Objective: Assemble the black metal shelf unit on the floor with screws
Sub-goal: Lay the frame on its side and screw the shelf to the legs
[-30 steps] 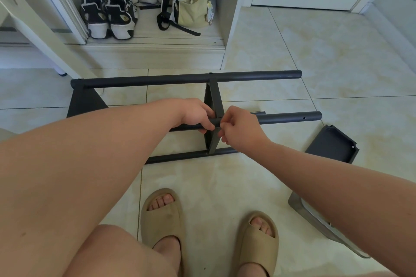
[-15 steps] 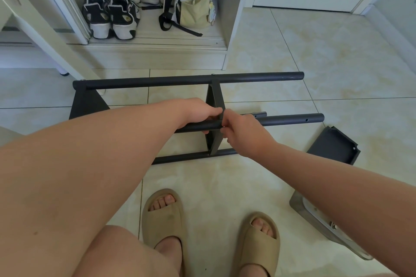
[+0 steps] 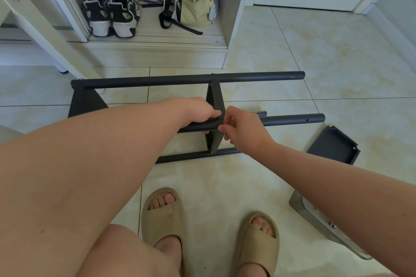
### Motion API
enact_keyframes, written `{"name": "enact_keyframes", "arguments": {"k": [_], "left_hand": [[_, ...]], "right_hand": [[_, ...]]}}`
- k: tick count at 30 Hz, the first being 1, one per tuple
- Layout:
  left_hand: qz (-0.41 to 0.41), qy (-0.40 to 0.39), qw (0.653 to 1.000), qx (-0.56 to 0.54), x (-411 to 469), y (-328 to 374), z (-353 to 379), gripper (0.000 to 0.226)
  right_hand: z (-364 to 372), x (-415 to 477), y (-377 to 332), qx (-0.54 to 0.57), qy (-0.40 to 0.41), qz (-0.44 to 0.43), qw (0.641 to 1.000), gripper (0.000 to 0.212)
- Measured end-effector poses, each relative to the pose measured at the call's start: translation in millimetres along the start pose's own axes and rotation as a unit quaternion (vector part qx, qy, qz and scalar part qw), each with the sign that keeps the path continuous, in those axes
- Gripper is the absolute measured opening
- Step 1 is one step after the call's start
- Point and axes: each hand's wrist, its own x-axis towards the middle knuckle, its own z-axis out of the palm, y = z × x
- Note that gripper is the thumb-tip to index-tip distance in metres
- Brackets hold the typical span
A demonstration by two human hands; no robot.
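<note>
**Partly built shelf frame lying on the floor, both hands at its central joint**

The black shelf frame point(image 3: 186, 78) lies on its side on the tiled floor point(image 3: 337, 51), in front of an open cabinet that holds sneakers point(image 3: 110, 13) and a backpack point(image 3: 195, 0).

At the far left an end panel point(image 3: 85, 103) closes the frame. From it a long upper tube point(image 3: 258, 76) runs to the right.

The left hand point(image 3: 200, 112) comes in from the left. Its fingers are curled round the middle tube point(image 3: 292, 119), just left of the centre panel point(image 3: 215, 101).

The centre panel stands across the frame, joining the upper tube, the middle tube and the lower tube point(image 3: 180, 157).

The right hand point(image 3: 244, 128) meets the joint from the right. Its thumb and forefinger are closed on the middle tube where the tube crosses the centre panel, and the other fingers are loosely bent. Whether a screw sits between the fingertips cannot be told.

Right of the hands, the free end of the middle tube shows a small hole. A loose panel point(image 3: 333, 148) lies on the tiles near that end, apart from the frame. A grey metal part point(image 3: 315, 220) lies nearer the viewer, partly behind the right forearm.

Two feet in beige slippers point(image 3: 164, 209) stand on the tiles below the frame.
</note>
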Motion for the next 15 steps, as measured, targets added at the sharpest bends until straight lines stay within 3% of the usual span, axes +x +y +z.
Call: {"name": "enact_keyframes", "arguments": {"k": [10,15], "left_hand": [[0.034,0.008,0.999,-0.025,-3.0,-2.9,1.5,0.038],[0.038,0.011,0.999,-0.019,-7.8,-1.6,1.5,0.037]], "right_hand": [[-6.7,2.5,7.5,-0.102,-0.031,-0.052,0.993,0.007],[-12.5,11.3,9.1,-0.182,0.017,-0.059,0.981,0.027]]}}
